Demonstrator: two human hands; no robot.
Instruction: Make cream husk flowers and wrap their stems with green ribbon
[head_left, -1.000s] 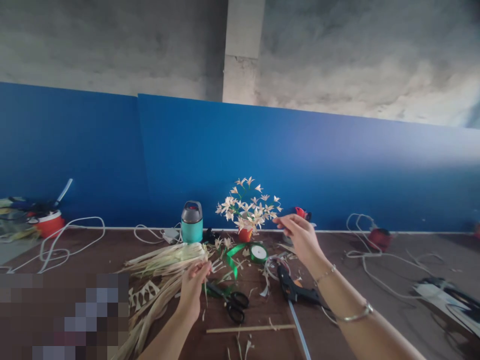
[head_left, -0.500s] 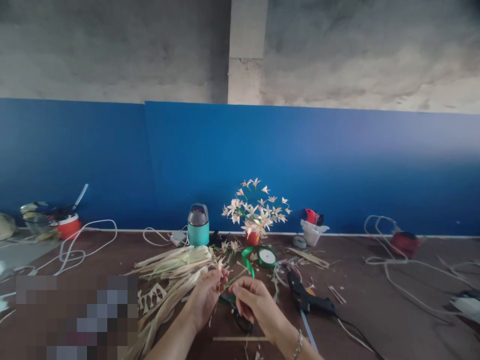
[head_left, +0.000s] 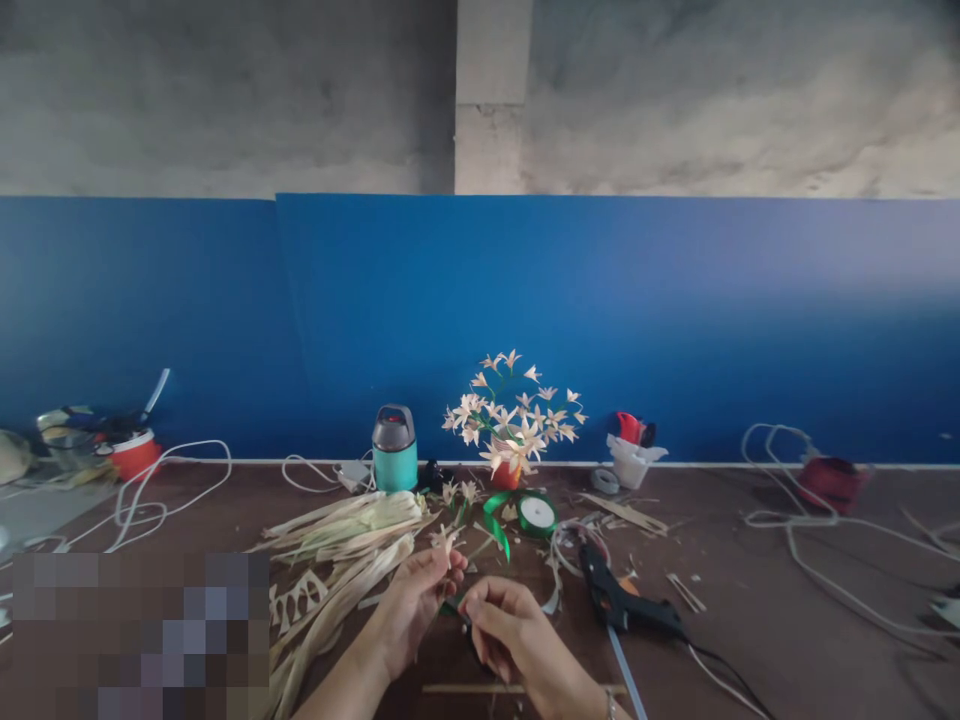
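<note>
My left hand [head_left: 415, 605] is closed on a small cream straw flower [head_left: 445, 540] on a thin stem, held up above the brown table [head_left: 750, 620]. Close to its right, my right hand [head_left: 507, 632] pinches the lower end of the same stem, where a bit of green shows. A pile of pale dried leaves [head_left: 341, 530] lies just left of my hands. A green ribbon roll [head_left: 535, 514] and a black glue gun [head_left: 622, 602] lie to the right. Behind them stands a bouquet of the same cream flowers [head_left: 516, 415] in a small red pot.
A teal flask [head_left: 394, 449] stands at the blue wall. A white cup with red things [head_left: 631, 452] is right of the bouquet. White cables [head_left: 810, 540] trail at the right and left. A red bowl [head_left: 135, 452] sits far left. A thin stick [head_left: 465, 688] lies by my wrists.
My right hand came back from beside the bouquet and now meets my left hand at the small flower's stem. The view shifted slightly.
</note>
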